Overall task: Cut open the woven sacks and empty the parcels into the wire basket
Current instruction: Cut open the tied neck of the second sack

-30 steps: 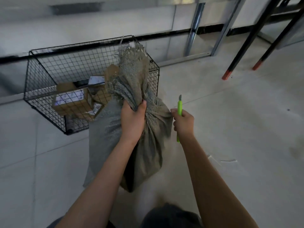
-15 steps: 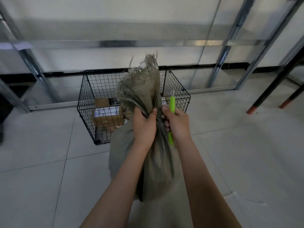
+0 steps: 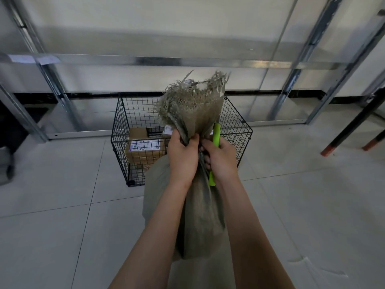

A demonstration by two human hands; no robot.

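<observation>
One woven sack [image 3: 200, 215] is held upright on the floor, just on the near side of the wire basket [image 3: 133, 113]. Its neck is bunched and its frayed top [image 3: 191, 97] is fanned out above the hands. The neck is gripped by the left hand [image 3: 182, 157], fingers and thumb wrapped tightly round it. A green cutter [image 3: 216, 134] is clasped in the curled fingers of the right hand [image 3: 221, 161]. That hand is now pressed against the right side of the neck, touching the left hand; a second ago it was held apart to the right. The cutter's tip is hidden behind the fabric, so whether the blade is out cannot be told. From this closing-in it is judged that the cut at the neck is about to be made; this sack has not been emptied yet. Cardboard parcels [image 3: 143, 147] already lie in the basket, towards its left. Its near rim is just beyond the sack, so little travel is needed for tipping. Open tiled floor [image 3: 62, 195] lies to the left and right. A metal frame [image 3: 145, 61] stands far behind, and black legs [image 3: 350, 126] at the far right are well apart.
</observation>
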